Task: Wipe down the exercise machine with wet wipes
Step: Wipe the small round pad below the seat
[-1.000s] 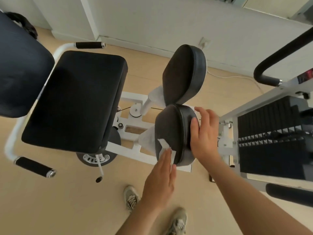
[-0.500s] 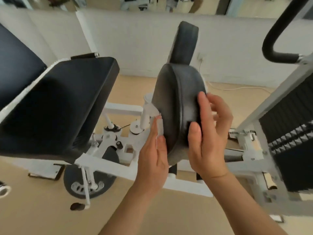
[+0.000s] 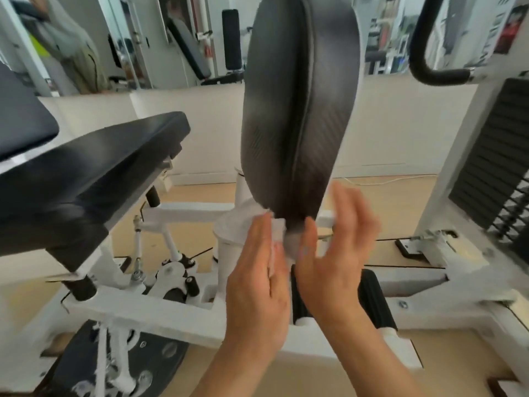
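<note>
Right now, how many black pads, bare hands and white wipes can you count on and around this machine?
Black pads: 3, the oval pad, the seat pad and the back pad.
Hands: 2, the left hand and the right hand.
White wipes: 1, the wet wipe.
Total: 6.

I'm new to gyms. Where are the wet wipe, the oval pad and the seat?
wet wipe (image 3: 278,228), head view, white fold beside fingertips.
oval pad (image 3: 297,110), head view, middle seam.
seat (image 3: 94,164), head view, top cushion.
</note>
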The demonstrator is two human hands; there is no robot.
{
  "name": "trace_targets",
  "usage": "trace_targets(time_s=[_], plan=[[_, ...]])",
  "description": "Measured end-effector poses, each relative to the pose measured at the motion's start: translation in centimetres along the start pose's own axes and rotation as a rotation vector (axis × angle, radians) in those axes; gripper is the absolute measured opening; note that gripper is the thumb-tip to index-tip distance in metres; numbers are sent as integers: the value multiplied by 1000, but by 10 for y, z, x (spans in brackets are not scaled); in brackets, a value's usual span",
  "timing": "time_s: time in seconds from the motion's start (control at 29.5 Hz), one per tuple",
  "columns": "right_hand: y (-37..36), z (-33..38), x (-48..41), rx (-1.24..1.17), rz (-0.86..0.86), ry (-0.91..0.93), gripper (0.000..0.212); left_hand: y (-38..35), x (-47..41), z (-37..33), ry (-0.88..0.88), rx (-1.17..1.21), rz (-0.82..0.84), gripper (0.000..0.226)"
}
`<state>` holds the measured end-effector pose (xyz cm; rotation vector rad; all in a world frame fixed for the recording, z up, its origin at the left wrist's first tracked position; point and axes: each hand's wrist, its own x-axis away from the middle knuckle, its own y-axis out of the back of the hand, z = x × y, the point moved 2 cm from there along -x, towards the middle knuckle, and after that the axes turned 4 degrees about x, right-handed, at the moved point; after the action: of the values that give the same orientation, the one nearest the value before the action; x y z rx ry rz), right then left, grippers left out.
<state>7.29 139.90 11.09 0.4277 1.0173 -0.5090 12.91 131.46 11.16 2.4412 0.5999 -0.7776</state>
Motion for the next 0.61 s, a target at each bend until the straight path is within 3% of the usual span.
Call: trace_targets(time_s=[0.07,0.14,0.34,0.47,0.61], plan=[[1,4,17,145,79,232,50,0,5,0,-265,-143,21,44],[-4,-3,25,248,230,290,59,0,0,11,-375,-228,65,44],[-3,-22,57,359,476,133,71,-4,5,33,-402,-322,187,47],[11,-13,41,105,439,77,74,7,-9,22,-415,-216,96,43],[5,0,23,173,359,114,68,-7,-38,23,-464,-345,9,46]])
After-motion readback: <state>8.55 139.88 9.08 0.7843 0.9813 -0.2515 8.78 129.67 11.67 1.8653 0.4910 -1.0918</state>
